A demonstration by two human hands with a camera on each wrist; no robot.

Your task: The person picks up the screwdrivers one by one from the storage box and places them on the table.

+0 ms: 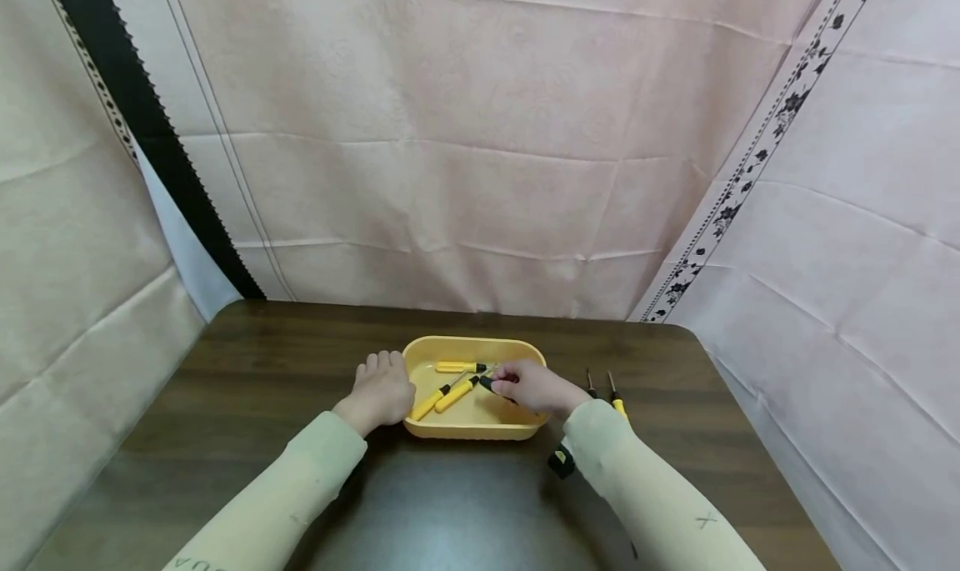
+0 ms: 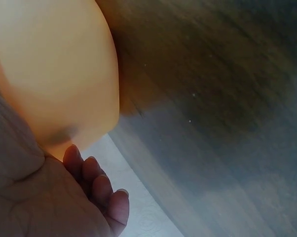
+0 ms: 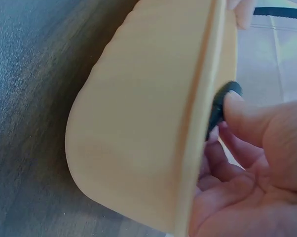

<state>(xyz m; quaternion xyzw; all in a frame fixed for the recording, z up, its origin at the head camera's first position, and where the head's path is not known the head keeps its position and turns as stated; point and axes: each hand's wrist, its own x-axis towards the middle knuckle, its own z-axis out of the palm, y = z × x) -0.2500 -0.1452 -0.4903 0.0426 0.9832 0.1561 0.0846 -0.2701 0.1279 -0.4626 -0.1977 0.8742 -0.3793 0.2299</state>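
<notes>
While the head view took in the whole yellow tray (image 1: 468, 432) and its contents, the wrist views showed mainly the outer walls. Only the right wrist view made the grip plain: the right hand (image 1: 534, 385) pinched a black piece (image 3: 218, 106) between thumb and fingers at the rim, though what the piece belonged to was hidden. Only the left wrist view showed the palm and four bent fingers of the left hand (image 1: 385, 394), which gripped the tray's left end; from above, just its back appeared.

There were one tray, one black piece, three yellow-handled screwdrivers (image 1: 453, 397) in the tray, and two tools (image 1: 619, 407) on the brown table (image 1: 300, 363) to its right, both partly covered by the right sleeve (image 1: 652, 479).

Held over the tray, the black piece stuck out to the left of the right thumb. One screwdriver lay near the back wall; the other two slanted side by side, left of the pinching fingers.
</notes>
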